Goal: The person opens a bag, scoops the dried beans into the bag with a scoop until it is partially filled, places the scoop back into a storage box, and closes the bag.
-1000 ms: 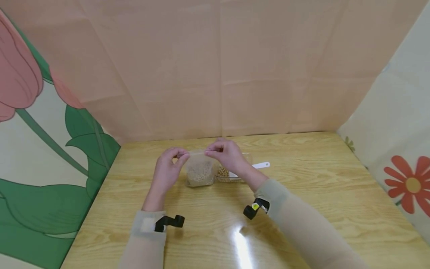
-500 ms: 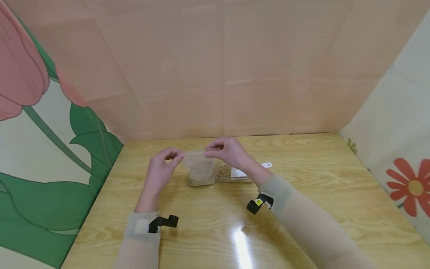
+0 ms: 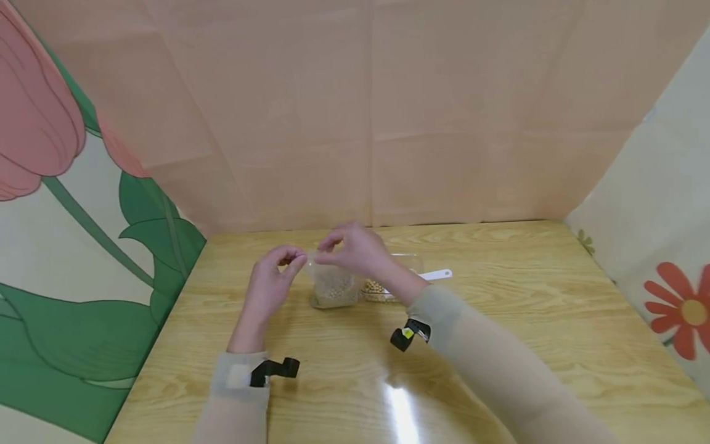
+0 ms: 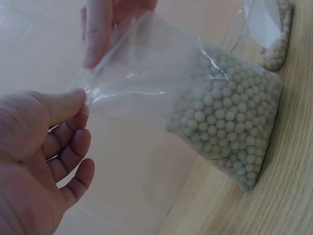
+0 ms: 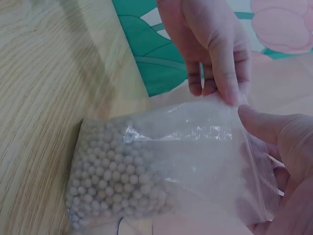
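Observation:
A clear zip bag (image 3: 335, 290), its lower part full of small round beige balls that look like dried beans, stands on the table. My left hand (image 3: 269, 277) pinches the top left corner of the bag between thumb and forefinger; its other fingers are loosely bent in the left wrist view. Close beside it, my right hand (image 3: 360, 253) holds the bag's top edge. In the right wrist view the right thumb (image 5: 261, 125) lies at the zip strip near the left thumb, while the fingers are behind the film.
Right of the bag sits a clear box (image 3: 383, 296) holding more of the beige balls, partly hidden by my right wrist. A white scoop (image 3: 438, 274) leans in it with its handle sticking out rightward. A peach backdrop (image 3: 366, 123) rises behind the wooden table (image 3: 499, 296).
My right hand has slid left along the bag's top edge, coming close to the left hand. The left hand first shifted slightly left and still pinches the corner.

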Demonstrator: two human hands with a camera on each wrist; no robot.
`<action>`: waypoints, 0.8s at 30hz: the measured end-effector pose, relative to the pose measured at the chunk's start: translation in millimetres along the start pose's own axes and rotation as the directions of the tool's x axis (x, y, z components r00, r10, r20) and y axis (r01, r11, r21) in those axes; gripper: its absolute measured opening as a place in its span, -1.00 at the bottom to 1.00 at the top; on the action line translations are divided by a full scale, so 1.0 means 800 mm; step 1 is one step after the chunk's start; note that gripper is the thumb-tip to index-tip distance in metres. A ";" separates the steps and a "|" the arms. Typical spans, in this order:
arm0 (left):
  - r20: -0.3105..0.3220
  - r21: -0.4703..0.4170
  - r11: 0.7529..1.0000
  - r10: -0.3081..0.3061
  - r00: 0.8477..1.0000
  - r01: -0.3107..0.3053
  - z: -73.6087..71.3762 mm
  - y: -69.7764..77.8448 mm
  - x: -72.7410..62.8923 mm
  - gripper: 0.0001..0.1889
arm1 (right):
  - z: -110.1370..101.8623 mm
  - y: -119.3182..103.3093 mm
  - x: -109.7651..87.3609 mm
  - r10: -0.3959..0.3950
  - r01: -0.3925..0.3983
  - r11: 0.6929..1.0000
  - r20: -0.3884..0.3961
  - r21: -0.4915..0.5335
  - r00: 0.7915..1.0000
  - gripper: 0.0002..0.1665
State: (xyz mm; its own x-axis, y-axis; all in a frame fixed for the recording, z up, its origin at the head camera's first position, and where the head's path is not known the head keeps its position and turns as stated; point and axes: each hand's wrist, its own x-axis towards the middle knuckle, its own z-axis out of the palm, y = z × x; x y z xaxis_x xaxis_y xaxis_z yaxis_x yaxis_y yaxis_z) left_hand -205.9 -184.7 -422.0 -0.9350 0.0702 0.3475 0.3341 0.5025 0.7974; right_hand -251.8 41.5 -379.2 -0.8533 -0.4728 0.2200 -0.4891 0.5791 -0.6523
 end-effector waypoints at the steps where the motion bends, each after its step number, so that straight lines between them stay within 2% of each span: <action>1: 0.000 -0.003 1.000 0.001 1.000 -0.001 0.001 0.000 0.000 -0.87 | 0.001 -0.001 0.001 -0.003 0.003 1.000 0.002 -0.008 1.000 -0.79; 9: 0.003 -0.012 1.000 0.007 1.000 -0.007 0.004 -0.001 0.000 -0.86 | 0.008 -0.005 0.006 0.009 -0.009 0.999 0.008 -0.051 1.000 -0.93; 17: -0.015 0.001 1.000 0.025 1.000 -0.025 0.006 -0.001 -0.001 -0.88 | 0.009 -0.003 0.005 0.005 -0.005 1.000 0.011 -0.006 1.000 -0.93; 24: -0.028 0.002 1.000 0.015 0.999 -0.015 0.005 0.001 0.000 -0.87 | 0.006 0.003 0.002 0.000 -0.001 1.000 0.011 0.023 1.000 -0.92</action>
State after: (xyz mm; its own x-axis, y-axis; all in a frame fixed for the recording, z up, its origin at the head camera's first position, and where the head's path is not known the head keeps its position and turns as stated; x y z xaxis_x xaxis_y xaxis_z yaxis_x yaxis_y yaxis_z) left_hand -205.8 -180.5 -423.6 -0.9264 0.0533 0.3729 0.3475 0.5029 0.7914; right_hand -253.7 39.2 -384.0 -0.8515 -0.4795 0.2121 -0.4841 0.5639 -0.6691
